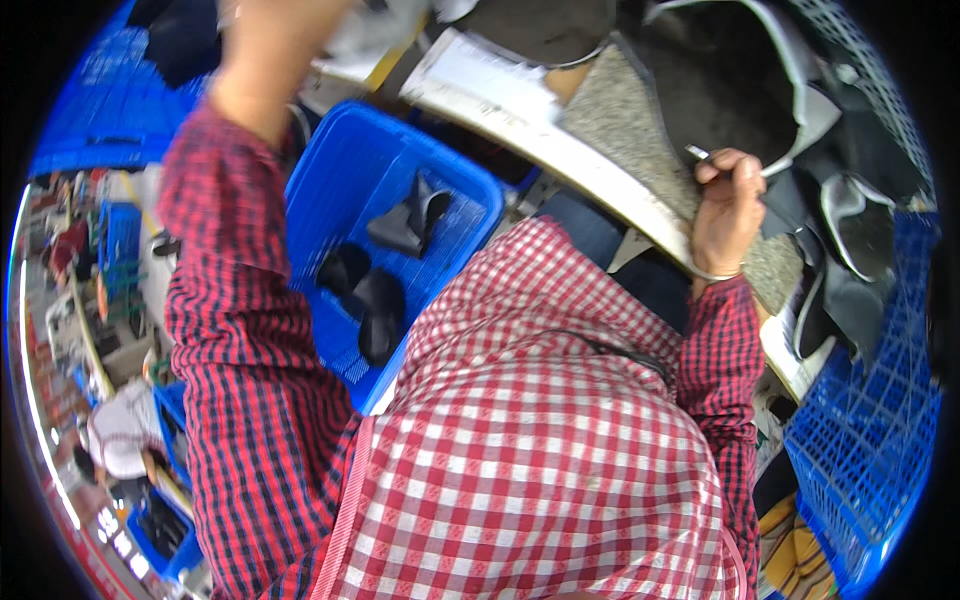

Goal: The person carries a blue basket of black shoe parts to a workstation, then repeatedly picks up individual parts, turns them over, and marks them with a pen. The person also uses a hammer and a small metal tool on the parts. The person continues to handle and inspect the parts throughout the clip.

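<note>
The left hand (265, 30) is raised far at the top edge, its grip out of view, so I cannot tell. Below it sits a blue crate (345, 170) with black pieces (375, 300). At right, the right hand (728, 205) pinches a pen (698, 153) closed-fingered over the grey pad (625, 125), beside the black shoe upper (720, 80).

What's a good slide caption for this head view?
Right hand holds a pen-like tool over a workbench; blue basket alongside.

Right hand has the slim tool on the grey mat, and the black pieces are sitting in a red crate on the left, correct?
Not quite: the crate is blue, not red. The head view shows the black pieces lying in it at the left, while the right hand does hold the slim tool over the grey mat.
</note>
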### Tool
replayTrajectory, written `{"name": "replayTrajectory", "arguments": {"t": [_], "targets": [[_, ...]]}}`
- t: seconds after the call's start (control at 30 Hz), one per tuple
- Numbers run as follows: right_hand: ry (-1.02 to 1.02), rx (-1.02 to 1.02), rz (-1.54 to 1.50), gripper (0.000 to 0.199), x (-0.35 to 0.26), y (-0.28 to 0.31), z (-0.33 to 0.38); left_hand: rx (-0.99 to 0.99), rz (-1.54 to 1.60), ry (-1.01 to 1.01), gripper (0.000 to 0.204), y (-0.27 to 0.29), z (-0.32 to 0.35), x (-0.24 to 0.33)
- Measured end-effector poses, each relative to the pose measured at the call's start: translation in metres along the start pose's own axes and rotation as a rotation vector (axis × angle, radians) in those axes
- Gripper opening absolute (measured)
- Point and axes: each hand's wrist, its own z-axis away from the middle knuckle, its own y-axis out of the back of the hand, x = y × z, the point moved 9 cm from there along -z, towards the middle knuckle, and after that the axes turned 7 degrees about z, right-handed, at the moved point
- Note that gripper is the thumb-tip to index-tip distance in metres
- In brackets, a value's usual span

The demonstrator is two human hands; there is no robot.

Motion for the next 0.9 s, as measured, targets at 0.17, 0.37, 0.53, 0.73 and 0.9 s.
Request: {"name": "replayTrajectory", "arguments": {"t": [0.17,0.37,0.53,0.73,0.9], "targets": [[-0.012,-0.043,0.022,0.023,-0.019,0.013,0.014,-0.818,0.701,-0.096,0.047,-0.149,0.069,0.111],[-0.094,-0.076,0.169,0.011,-0.012,0.001,0.014,-0.676,0.770,0.195,0.072,-0.161,0.078,0.170],[-0.069,-0.130,0.250,0.014,-0.008,-0.012,0.010,-0.428,0.661,0.346,0.030,-0.181,0.084,0.171],[-0.033,-0.207,0.591,0.021,-0.002,-0.020,0.008,-0.386,0.740,0.313,0.013,-0.212,0.087,0.156],[0.030,-0.191,0.748,0.021,-0.004,-0.023,0.010,-0.375,0.757,0.333,0.009,-0.217,0.085,0.154]]}}
